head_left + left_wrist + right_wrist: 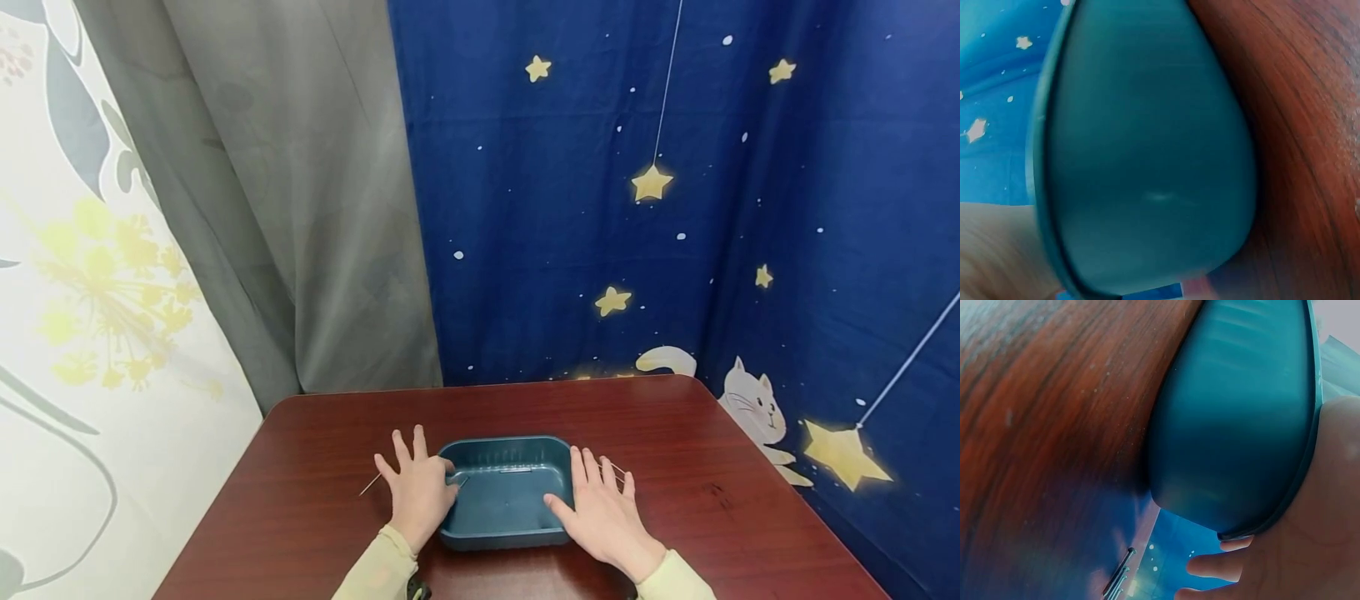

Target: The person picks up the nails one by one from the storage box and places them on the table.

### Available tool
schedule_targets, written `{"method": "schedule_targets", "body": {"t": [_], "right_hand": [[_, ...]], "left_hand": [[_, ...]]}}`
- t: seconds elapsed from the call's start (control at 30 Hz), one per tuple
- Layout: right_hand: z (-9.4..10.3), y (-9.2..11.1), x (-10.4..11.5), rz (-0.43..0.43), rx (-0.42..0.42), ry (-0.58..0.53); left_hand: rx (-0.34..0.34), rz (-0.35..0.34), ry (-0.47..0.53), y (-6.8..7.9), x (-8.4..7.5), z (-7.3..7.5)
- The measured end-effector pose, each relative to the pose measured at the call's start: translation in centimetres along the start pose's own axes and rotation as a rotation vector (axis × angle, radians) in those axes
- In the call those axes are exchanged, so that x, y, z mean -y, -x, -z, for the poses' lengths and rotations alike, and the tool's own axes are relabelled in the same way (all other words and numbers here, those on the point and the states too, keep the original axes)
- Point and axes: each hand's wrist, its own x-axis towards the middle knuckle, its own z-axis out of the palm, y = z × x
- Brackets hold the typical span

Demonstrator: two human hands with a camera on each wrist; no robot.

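From the head view, the dark teal tray (502, 507) sits on the reddish-brown table (300, 500), toward six o'clock in the picture. Its long axis runs from nine to three o'clock, its open top facing up. It is a rounded rectangle, glossy inside, with a slim dark line along the floor near the twelve o'clock wall. The left hand (417, 492) is at the nine o'clock end, index finger and thumb bent close together at the rim, the others fanned wide. A thin dark sliver (464, 482) shows just beside the thumb tip; whether they pinch it, I cannot tell. A thin stick (369, 484) pokes out past this hand's nine o'clock side. The right hand (603, 512) lies along the three o'clock end, fingers straight, thumb over the rim; thin rods (618, 473) show by its fingers.

From the left wrist, the tray's smooth, blurred outer wall fills the middle, the palm at eight o'clock; the pinch is hidden.

From the right wrist, the palm rests against the rim at four o'clock, fingers extended, and the round-headed rods lie at seven.
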Motion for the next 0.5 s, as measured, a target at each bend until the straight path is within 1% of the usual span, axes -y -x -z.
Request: {"method": "schedule_targets", "body": {"t": [0.17, 0.27, 0.37, 0.5], "right_hand": [[0.0, 0.0, 0.0, 0.0, 0.001, 0.001], [0.1, 0.0, 0.0, 0.002, 0.0, 0.0], [0.1, -0.1, 0.1, 0.003, -0.005, -0.003], [0.1, -0.1, 0.1, 0.002, -0.003, -0.004]], "left_hand": [[-0.047, -0.063, -0.142, 0.1, -0.2, -1.0], [-0.077, -0.093, -0.2, 0.0, -0.4, -1.5], [-0.09, -0.104, -0.225, -0.1, -0.7, -1.8], [-0.075, -0.105, -0.213, -0.3, -1.0, -2.1]]}}
